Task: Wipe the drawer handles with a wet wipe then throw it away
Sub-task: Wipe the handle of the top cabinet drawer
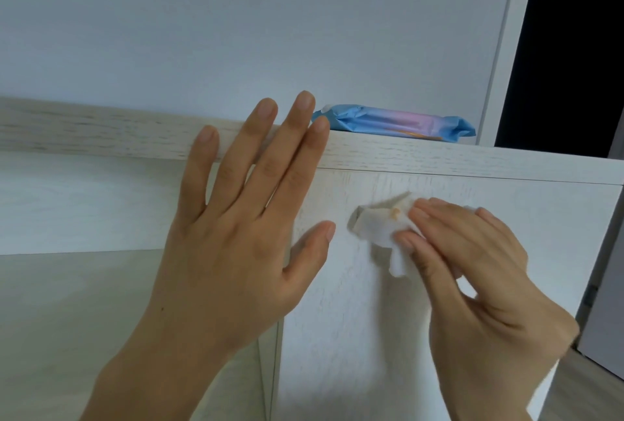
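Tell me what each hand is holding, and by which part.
The right hand pinches the crumpled white wet wipe at its right edge, against the drawer front. The left hand holds nothing; its fingers are straight.

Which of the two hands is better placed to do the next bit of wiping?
The right hand: its fingers pinch the wet wipe against the white drawer front. The left hand is spread open, holding nothing.

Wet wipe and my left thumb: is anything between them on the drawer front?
No. In the head view, only a bare strip of white drawer front separates the thumb of the left hand from the wet wipe, which the right hand pinches.
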